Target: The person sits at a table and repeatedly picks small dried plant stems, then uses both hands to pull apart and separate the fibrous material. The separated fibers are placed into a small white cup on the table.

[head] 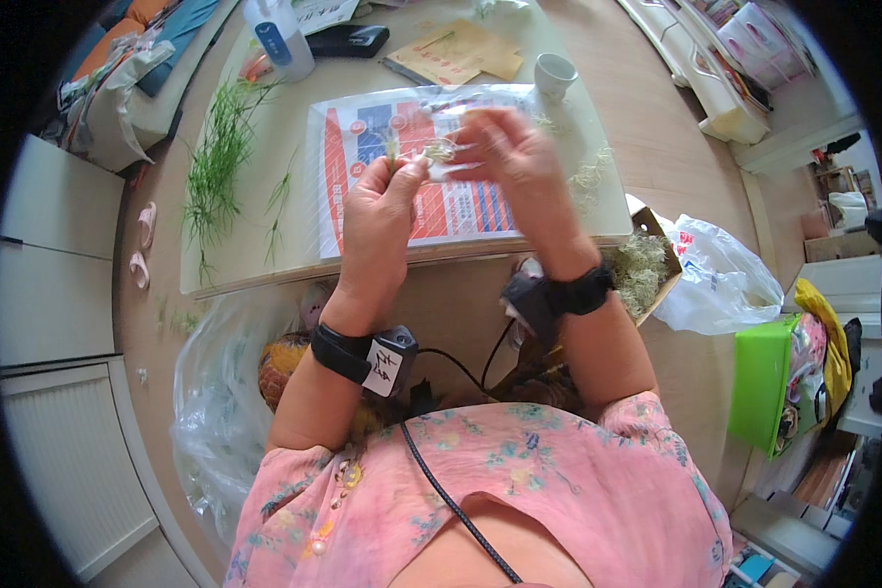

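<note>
My left hand pinches a small piece of green plant stem between thumb and forefinger, over the table. Beside its fingertips is a small tangle of pale, thin plant strands. Close to that tangle, my right hand is blurred with its fingers partly spread; whether it grips the strands cannot be told. Below both hands lies a printed red, white and blue sheet under clear plastic. A heap of thin green plant stems rests at the table's left, with a few loose stems nearer the sheet.
On the table stand a plastic bottle and a white cup, near a brown paper envelope. Pale strands fill a cardboard box at the right. Plastic bags and a green bin occupy the floor.
</note>
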Demonstrator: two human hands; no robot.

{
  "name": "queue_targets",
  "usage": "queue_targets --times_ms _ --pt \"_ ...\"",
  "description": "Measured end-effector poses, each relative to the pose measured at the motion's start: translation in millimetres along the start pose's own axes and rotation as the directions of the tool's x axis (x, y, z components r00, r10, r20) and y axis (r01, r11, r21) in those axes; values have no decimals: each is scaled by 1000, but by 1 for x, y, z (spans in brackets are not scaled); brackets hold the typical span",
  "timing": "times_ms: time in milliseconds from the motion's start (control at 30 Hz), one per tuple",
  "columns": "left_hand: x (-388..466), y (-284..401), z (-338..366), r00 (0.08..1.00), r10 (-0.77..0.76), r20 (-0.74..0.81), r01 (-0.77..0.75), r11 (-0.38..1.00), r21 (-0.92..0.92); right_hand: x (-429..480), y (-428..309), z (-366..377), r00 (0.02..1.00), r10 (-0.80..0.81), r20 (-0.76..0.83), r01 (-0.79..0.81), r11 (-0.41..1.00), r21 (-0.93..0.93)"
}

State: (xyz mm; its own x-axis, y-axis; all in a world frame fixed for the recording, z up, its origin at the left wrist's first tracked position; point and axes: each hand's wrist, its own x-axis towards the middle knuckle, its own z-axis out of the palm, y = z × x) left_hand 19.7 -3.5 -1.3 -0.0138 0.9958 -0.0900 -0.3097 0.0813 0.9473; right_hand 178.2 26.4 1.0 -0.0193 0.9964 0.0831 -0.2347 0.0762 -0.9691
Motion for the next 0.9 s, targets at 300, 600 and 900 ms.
queue_targets --times_ms 300,600,900 --pt "9 5 -16 988 -98 118 132 937 -325 27 -17 -145 890 -133 -436 -417 148 -897" --pt "11 5 -17 975 -154 158 213 842 -495 40 -17 -129 903 -260 -342 -1 794 -608" --pt "9 10 -15 979 -64 194 144 891 -432 20 -2 -37 992 -115 -47 90 928 -360"
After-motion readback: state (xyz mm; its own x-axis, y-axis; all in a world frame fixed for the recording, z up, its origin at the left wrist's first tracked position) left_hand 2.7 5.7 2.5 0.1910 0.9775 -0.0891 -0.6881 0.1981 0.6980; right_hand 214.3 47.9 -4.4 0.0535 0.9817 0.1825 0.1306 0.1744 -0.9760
